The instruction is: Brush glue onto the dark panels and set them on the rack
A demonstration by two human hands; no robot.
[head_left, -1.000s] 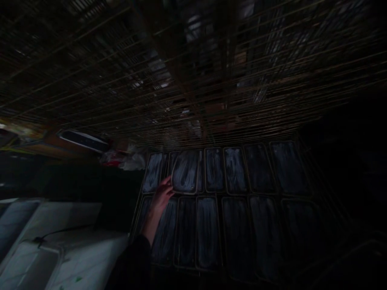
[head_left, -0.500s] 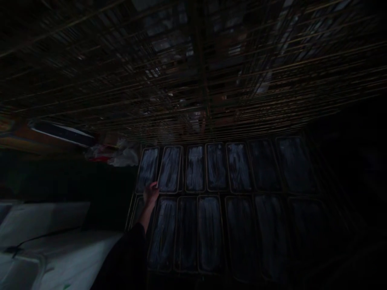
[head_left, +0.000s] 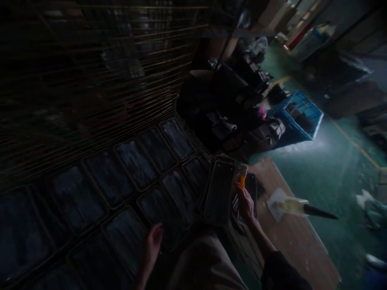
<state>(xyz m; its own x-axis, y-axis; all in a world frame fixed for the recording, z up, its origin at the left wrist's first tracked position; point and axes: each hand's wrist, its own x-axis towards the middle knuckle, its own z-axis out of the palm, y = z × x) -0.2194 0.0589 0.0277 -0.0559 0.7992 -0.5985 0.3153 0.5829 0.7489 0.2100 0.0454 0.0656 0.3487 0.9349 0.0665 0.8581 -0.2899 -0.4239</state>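
Observation:
My right hand is wrapped round a brush with an orange handle, its bristles pointing up and away. Beside that hand, on the left, a dark rectangular panel with rounded corners lies on top of others like it. My left hand hovers low over the rows of similar panels, fingers loosely bent and nothing visible in them. Pale streaks mark many of these panels. Dim light and blur hide the left fingertips' detail.
A wire rack rises behind the panels. On a brown board at right stands a pale yellowish container with a dark tapered tip. Farther off are a blue crate and dark clutter on the green floor.
My view has swung to the right and down. The brush in my right hand has come into sight, with the stacked panels and the board. One hand was at a panel's edge before.

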